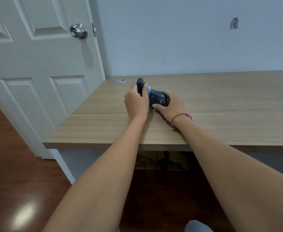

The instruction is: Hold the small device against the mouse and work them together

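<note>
1. One dark grey device (156, 97) lies on its side on the wooden desk (221, 101), toward its left end
2. Left hand (136, 102) curls round its knobbed end; right hand (171, 106) clasps the base
3. Best done, I judge, by bracing the base firmly
4. One grommet (120, 80), one doorknob (78, 30)

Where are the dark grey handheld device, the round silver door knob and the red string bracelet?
Dark grey handheld device (156, 98): head view, its body.
Round silver door knob (78, 30): head view, its face.
Red string bracelet (179, 116): head view, over the right wrist.
</note>
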A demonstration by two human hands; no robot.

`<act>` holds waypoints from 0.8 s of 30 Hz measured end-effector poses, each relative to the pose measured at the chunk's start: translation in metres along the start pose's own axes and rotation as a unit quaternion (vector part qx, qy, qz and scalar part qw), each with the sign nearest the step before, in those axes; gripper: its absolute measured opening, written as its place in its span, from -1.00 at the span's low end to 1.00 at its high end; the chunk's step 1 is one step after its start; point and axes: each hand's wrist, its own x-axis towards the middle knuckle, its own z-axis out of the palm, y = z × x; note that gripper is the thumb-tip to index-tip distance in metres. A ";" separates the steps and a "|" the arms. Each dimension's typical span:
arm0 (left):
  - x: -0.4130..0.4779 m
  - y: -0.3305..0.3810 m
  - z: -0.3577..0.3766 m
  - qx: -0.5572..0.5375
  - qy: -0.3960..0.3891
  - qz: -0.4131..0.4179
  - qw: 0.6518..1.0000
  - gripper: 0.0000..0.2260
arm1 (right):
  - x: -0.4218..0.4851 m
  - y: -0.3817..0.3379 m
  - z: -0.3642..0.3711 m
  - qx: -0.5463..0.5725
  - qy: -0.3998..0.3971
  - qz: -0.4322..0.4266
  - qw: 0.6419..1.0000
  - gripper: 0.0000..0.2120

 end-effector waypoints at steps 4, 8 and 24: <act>-0.002 0.009 -0.003 -0.044 0.010 0.001 0.999 -0.81 | -0.002 -0.002 -0.003 -0.017 0.002 -0.003 1.000 -0.55; -0.009 0.013 -0.001 -0.033 -0.034 0.032 0.998 -0.80 | 0.002 0.002 0.000 -0.005 0.017 0.008 1.000 -0.55; -0.007 0.008 0.001 -0.018 -0.046 0.049 0.998 -0.78 | 0.004 0.002 0.004 0.017 0.026 0.034 0.999 -0.58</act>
